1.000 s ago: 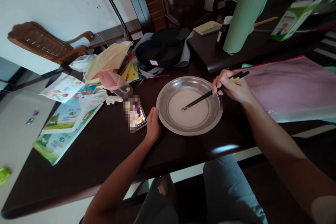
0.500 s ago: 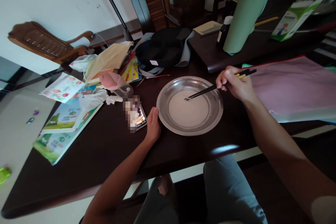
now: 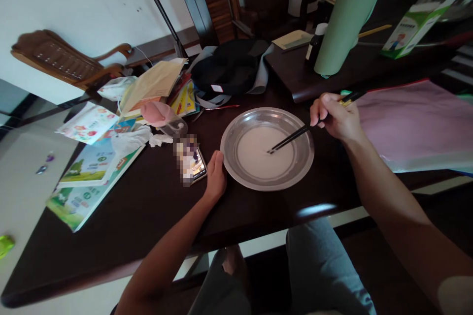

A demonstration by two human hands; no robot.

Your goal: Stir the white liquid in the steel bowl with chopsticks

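A shallow round metal bowl (image 3: 268, 185) stands on the dark table with whitish, milky liquid (image 3: 256, 160) in it. My right hand (image 3: 338, 115) is closed around a pair of black chopsticks (image 3: 293, 135) with gold bands, held slanted over the bowl's right rim. Their tips dip into the liquid's surface near the middle. At the left rim, my left hand (image 3: 216, 177) grips the bowl's edge, its thumb along the outside and the other fingers mostly hidden. Just left of that hand lies a lit phone (image 3: 199, 170), partly blurred out.
Left of the bowl are a pink-lidded clear cup (image 3: 160, 115), crumpled tissue (image 3: 133, 139) and booklets (image 3: 88, 162). Behind it sits a black bag (image 3: 231, 66). A tall green bottle (image 3: 351, 19) rises from a raised surface; a pinkish folder (image 3: 414, 123) lies right.
My right hand has shifted slightly to the right, and the chopstick tips have moved right and toward me in the liquid. My left hand and the bowl have stayed put.
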